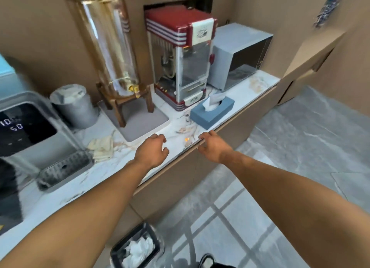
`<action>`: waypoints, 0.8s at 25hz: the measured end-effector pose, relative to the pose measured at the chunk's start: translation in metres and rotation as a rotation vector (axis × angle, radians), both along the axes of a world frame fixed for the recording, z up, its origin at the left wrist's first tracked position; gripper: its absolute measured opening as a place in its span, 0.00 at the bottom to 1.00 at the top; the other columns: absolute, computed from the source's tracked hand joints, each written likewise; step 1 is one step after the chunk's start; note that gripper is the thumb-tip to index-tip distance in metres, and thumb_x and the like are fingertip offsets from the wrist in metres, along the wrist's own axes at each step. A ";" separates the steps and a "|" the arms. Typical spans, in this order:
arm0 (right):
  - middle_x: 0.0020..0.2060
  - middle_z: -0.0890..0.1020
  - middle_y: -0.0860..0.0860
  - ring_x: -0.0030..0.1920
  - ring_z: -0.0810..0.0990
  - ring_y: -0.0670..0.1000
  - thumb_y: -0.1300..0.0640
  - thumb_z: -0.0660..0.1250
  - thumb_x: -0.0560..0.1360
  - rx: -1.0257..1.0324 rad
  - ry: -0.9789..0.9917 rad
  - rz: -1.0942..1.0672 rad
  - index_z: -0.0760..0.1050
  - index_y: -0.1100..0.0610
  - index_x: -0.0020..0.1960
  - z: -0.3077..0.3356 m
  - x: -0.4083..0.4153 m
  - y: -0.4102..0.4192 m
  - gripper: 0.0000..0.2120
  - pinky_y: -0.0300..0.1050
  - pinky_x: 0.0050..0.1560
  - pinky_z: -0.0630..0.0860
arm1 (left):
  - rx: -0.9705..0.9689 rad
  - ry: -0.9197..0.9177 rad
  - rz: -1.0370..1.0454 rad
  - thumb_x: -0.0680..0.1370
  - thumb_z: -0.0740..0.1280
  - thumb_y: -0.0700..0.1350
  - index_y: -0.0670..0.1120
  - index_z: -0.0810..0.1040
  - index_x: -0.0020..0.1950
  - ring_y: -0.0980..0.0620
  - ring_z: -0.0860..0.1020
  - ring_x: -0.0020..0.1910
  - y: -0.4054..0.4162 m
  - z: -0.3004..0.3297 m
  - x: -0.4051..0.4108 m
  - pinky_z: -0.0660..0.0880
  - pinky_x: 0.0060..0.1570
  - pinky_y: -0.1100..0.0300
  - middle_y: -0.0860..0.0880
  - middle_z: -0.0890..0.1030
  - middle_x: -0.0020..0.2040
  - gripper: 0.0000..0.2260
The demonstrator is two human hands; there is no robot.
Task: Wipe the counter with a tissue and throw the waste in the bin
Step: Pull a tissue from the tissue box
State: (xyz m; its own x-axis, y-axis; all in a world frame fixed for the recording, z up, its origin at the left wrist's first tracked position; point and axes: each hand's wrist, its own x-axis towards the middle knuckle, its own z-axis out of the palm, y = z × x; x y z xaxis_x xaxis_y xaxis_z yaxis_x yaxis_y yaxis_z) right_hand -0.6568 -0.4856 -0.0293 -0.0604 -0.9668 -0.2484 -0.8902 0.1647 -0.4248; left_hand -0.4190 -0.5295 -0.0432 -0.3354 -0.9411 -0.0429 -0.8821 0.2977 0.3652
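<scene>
Head view, single frame: you are standing at one marble counter (pixel 176 145) with both bare arms reaching forward. Count of items sitting on it: one blue tissue box (pixel 212 112) with one white tissue (pixel 210 104) sticking up from its slot, one red popcorn machine (pixel 180 55), one grey microwave (pixel 239 53), one glass drink dispenser (pixel 112 45) standing on one wooden stand over one grey mat (pixel 140 120), one lidded grey canister (pixel 73 105), one countertop appliance (pixel 30 131) with a lit display at left, and one crumpled beige cloth (pixel 102 147). One small orange speck of waste (pixel 187 139) is lying near the front edge, with faint brownish smears around it. On the floor below, one dark bin (pixel 136 247) is holding white crumpled paper. Your left hand (pixel 153 150) is hovering over the counter, fingers loosely curled and slightly apart, holding nothing. Your right hand (pixel 212 145) is resting at the counter's front lip, fingers bent over the edge, also holding nothing. The orange speck is lying between the two hands, nearer your right fingertips. The tissue box is sitting just beyond your right hand, not touching it; the tissue is out of contact with both hands.
</scene>
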 end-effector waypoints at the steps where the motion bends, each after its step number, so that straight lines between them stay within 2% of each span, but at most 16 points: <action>1: 0.64 0.69 0.56 0.63 0.74 0.58 0.51 0.64 0.78 -0.027 0.000 0.001 0.67 0.56 0.71 0.005 -0.022 -0.010 0.24 0.49 0.67 0.70 | -0.004 0.001 0.001 0.77 0.64 0.50 0.48 0.75 0.63 0.44 0.77 0.58 -0.010 0.006 -0.024 0.77 0.55 0.49 0.47 0.77 0.60 0.16; 7: 0.65 0.70 0.55 0.64 0.73 0.56 0.52 0.65 0.77 -0.060 0.002 -0.019 0.67 0.55 0.72 0.016 -0.114 -0.066 0.24 0.51 0.69 0.70 | -0.005 -0.011 -0.007 0.77 0.64 0.50 0.48 0.75 0.63 0.44 0.77 0.58 -0.062 0.026 -0.126 0.77 0.56 0.50 0.46 0.77 0.60 0.16; 13: 0.64 0.69 0.55 0.62 0.75 0.57 0.54 0.68 0.76 -0.015 -0.030 -0.073 0.63 0.54 0.73 -0.013 -0.159 -0.134 0.28 0.53 0.67 0.72 | 0.063 -0.014 -0.010 0.77 0.65 0.52 0.47 0.73 0.64 0.45 0.77 0.59 -0.137 -0.002 -0.184 0.76 0.57 0.50 0.46 0.78 0.61 0.18; 17: 0.67 0.66 0.57 0.66 0.71 0.59 0.54 0.68 0.75 -0.007 0.015 -0.118 0.59 0.54 0.75 -0.032 -0.183 -0.192 0.32 0.55 0.68 0.71 | 0.081 0.054 0.043 0.75 0.69 0.58 0.45 0.71 0.65 0.41 0.76 0.61 -0.204 -0.021 -0.222 0.76 0.57 0.46 0.43 0.75 0.63 0.24; 20: 0.68 0.64 0.58 0.67 0.68 0.61 0.55 0.69 0.74 -0.015 0.025 -0.159 0.58 0.54 0.76 -0.041 -0.192 -0.244 0.34 0.55 0.67 0.70 | 0.121 0.070 0.066 0.73 0.70 0.62 0.45 0.68 0.69 0.41 0.72 0.65 -0.244 -0.039 -0.244 0.74 0.60 0.46 0.42 0.73 0.65 0.32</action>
